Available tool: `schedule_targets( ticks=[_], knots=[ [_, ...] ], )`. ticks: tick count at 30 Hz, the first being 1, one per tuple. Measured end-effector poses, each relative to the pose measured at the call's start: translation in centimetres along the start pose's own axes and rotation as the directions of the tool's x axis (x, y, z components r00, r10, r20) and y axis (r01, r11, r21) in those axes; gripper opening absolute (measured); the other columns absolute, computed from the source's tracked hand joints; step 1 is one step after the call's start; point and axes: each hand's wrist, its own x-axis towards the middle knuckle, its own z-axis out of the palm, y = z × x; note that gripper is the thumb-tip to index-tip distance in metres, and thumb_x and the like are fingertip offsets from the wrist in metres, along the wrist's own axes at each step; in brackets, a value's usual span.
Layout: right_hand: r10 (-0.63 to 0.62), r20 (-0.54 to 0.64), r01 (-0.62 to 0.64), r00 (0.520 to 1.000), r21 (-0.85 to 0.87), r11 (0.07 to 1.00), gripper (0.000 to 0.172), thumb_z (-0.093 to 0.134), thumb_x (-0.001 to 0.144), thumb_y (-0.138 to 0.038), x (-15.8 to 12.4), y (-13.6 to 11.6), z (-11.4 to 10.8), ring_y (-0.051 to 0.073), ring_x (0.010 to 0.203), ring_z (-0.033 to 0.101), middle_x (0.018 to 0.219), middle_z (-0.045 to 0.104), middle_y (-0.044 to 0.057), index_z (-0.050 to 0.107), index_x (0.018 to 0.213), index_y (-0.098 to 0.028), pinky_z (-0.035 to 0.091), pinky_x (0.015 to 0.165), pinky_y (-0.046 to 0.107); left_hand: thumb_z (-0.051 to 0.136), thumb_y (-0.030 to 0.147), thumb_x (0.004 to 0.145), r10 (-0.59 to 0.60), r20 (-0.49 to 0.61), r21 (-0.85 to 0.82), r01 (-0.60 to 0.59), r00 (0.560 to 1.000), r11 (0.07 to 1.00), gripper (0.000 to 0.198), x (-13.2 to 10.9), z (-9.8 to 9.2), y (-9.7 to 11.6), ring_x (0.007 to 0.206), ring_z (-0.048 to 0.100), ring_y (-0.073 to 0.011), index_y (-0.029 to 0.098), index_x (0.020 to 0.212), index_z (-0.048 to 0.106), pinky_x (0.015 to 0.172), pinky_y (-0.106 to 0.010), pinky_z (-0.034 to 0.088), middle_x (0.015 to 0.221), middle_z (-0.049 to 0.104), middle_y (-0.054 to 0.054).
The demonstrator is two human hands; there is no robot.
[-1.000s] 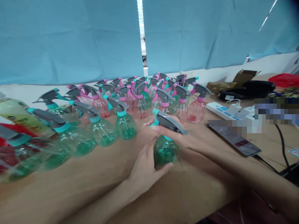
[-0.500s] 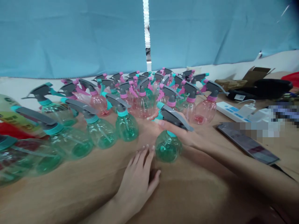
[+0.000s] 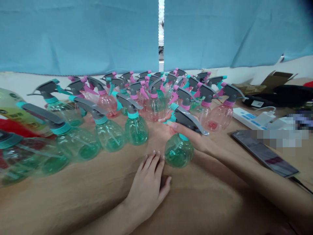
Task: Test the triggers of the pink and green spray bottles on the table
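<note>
Blue curtain [image 3: 73, 36] above a crowded bench [image 3: 200, 202]: one green spray bottle [image 3: 179, 151] held by its head

A narrow bright gap splits the curtain; below it, teal-collared bottles [image 3: 135, 130] and pink-collared bottles [image 3: 218, 117] stand packed together toward the far side of the bench, seemingly grouped so that the near stretch stays free for handling. The green spray bottle stands out from the rows in that free stretch, just in front of them; it looks upright, though I cannot tell whether its base touches the bench. The right hand [image 3: 193, 138] reaches in from the right, its fingers [image 3: 177, 128] clenched around the gray trigger head [image 3: 189, 120], apparently grasping the bottle high up so that its round body stays uncovered. The left hand [image 3: 146, 187] lies on the bench just beside the bottle, fingers released and lightly spread; it grips nothing and seems placed close by for support. Farther right, a phone [image 3: 265, 153] lies near a white power strip [image 3: 246, 119], beyond the hands' working space; a pixelated patch hides some items there.
</note>
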Motion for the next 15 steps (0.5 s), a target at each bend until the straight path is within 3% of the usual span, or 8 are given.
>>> schedule_targets(
  ticks=[7, 11, 15],
  knots=[
    [0.019, -0.008, -0.019, 1.000, -0.053, 0.998, 0.019, 0.061, 0.083, -0.042, -0.3, -1.5, -0.1, 0.015, 0.071, 0.053, 0.081, 0.060, 0.000, 0.059, 0.086, -0.024, 0.044, 0.066, 0.030, 0.048, 0.037, 0.091, -0.019, -0.010, -0.077, 0.018, 1.000, 0.997, 0.048, 0.0, 0.1, 0.0, 0.127, 0.047, -0.0306, 0.005, 0.126, 0.055, 0.108, -0.050, 0.031, 0.135, 0.053, -0.016],
    [0.044, -0.052, -0.051, 0.998, -0.130, 0.990, 0.024, 0.058, 0.086, -0.041, -0.5, -1.7, -0.1, 0.011, 0.057, 0.044, 0.066, 0.049, -0.004, 0.052, 0.072, -0.022, 0.039, 0.057, 0.027, 0.047, 0.038, 0.092, -0.017, -0.009, -0.081, 0.016, 1.000, 0.997, 0.049, 0.0, 0.1, -0.1, 0.128, 0.045, -0.0308, 0.005, 0.127, 0.055, 0.109, -0.050, 0.030, 0.136, 0.053, -0.017],
    [0.025, -0.063, -0.037, 0.998, -0.194, 0.980, 0.027, 0.055, 0.088, -0.039, -0.6, -1.4, -0.2, 0.010, 0.056, 0.040, 0.063, 0.043, -0.004, 0.050, 0.069, -0.021, 0.036, 0.053, 0.026, 0.047, 0.038, 0.092, -0.013, -0.002, -0.080, 0.013, 1.000, 0.997, 0.049, 0.0, 0.1, -0.1, 0.127, 0.046, -0.0311, 0.005, 0.127, 0.054, 0.109, -0.052, 0.029, 0.135, 0.053, -0.017]
  ],
)
